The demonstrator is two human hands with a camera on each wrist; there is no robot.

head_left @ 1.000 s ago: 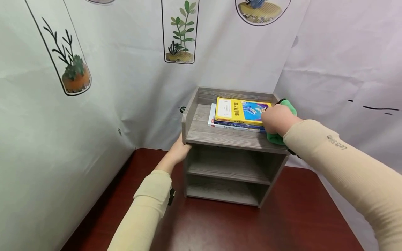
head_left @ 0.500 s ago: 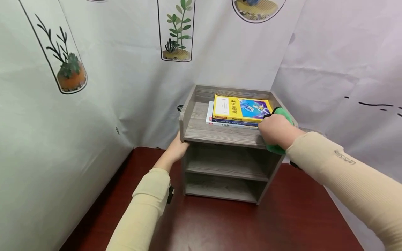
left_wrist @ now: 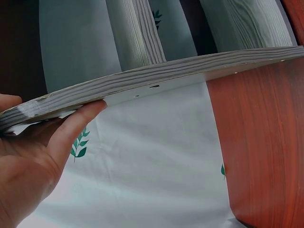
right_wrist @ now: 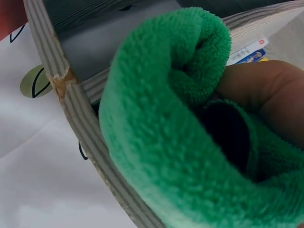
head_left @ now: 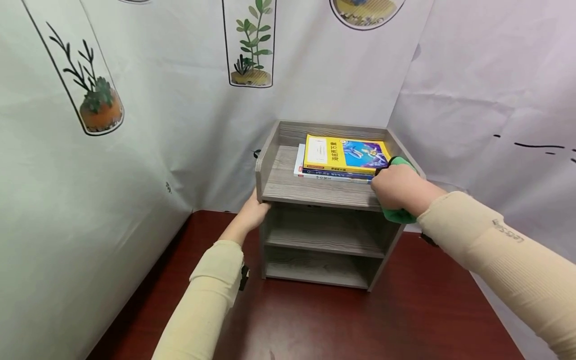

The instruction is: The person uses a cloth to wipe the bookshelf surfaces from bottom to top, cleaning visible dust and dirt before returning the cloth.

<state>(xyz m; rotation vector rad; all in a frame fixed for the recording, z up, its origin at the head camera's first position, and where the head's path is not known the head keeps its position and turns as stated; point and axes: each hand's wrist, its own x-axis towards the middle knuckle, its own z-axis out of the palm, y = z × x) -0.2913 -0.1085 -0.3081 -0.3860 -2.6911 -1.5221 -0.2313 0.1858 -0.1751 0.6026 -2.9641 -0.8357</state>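
Observation:
A small grey wood-grain shelf [head_left: 324,246] stands on the dark red table. My left hand [head_left: 253,212] holds its left side panel just under the top; in the left wrist view the thumb lies along one face and a fingertip shows past the edge. Bunched in my right hand [head_left: 398,187] is a fluffy green cloth [right_wrist: 147,109] with a dark edging, at the right end of the shelf's top. Beside that hand lies a stack of books, the uppermost a yellow book [head_left: 346,152] with a blue picture. The right fingertips are mostly hidden by the cloth.
The shelf's top has a raised back and side rims [head_left: 266,155]. Two open compartments lie below. White sheeting [head_left: 216,115] printed with plants hangs behind and at both sides. The red table [head_left: 306,325] extends in front.
My right hand and the cloth have shifted slightly toward the front of the shelf's top, uncovering more of the yellow book's cover. My left hand keeps its hold. The head view has shifted a little.

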